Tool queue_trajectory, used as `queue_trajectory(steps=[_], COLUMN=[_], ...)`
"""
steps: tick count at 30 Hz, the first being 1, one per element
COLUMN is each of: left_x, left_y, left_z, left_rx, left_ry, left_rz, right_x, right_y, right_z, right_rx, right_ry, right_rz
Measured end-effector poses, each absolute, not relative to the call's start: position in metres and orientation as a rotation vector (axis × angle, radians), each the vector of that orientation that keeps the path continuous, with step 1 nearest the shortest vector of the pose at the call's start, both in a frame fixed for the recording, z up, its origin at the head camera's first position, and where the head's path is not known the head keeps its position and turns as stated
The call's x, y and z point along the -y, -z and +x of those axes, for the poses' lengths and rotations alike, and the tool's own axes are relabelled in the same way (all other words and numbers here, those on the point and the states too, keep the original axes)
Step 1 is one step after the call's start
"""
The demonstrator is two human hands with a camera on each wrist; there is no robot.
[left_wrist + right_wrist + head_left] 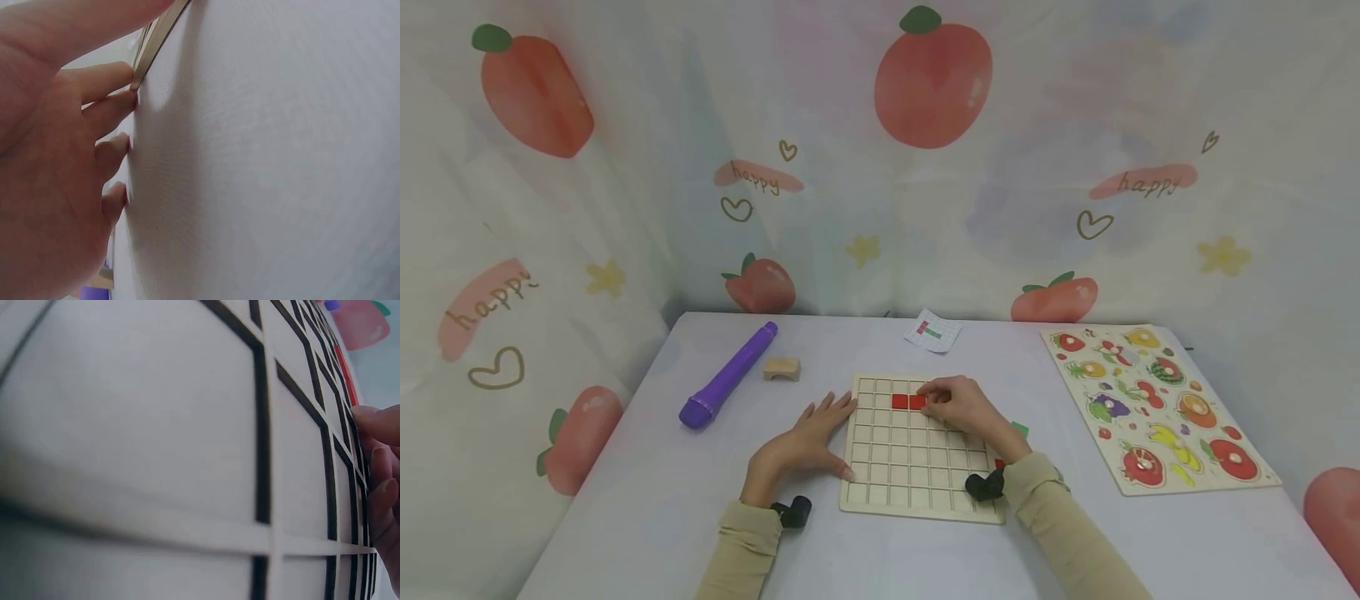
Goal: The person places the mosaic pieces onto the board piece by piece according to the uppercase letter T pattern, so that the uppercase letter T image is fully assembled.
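Note:
A wooden grid board (880, 457) lies flat on the table, and two red square tiles (899, 402) sit side by side in its upper part. At the right one of these tiles, my right hand (962, 407) has its thumb and curled fingers pinched at the edge. In the right wrist view the thumb of the right hand (381, 450) meets a red strip (345, 374) beyond the grid lines. My left hand (805, 442) is spread along the board's left edge, touching it with thumb and fingertips; the left wrist view shows the hand (56, 169) against that edge (156, 47).
Left of the board are a purple microphone (730, 375) and a small wooden arch block (782, 368). A patterned card (933, 332) lies behind it. A fruit puzzle board (1161, 408) is at the right. Green (1020, 429) and red pieces (999, 463) show beside the right forearm.

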State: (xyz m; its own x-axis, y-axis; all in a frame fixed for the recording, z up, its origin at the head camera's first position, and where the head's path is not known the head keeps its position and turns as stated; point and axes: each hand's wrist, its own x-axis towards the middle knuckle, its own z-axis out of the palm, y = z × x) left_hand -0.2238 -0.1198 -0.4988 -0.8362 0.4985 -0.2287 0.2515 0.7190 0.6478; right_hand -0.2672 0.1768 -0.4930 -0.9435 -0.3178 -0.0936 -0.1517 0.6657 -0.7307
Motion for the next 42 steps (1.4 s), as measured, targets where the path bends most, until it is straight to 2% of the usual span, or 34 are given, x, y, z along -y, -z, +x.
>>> queue_trajectory(steps=[11, 32, 42], left_x=[0.118, 0.119, 0.118], left_y=[0.499, 0.501, 0.501], left_z=[-0.223, -0.224, -0.224], left_rx=[-2.545, -2.547, -2.548], left_ry=[-0.849, -0.834, -0.825], left_rz=[0.541, 0.529, 0.53], right_x=[-0.192, -0.235, -0.255], right_y=[0.488, 0.479, 0.483], right_z=[-0.259, -0.214, -0.198], right_rx=[-2.688, -2.769, -2.754], right_ry=[1.162, 1.126, 1.111], right_rz=[-0.369, -0.336, -0.399])
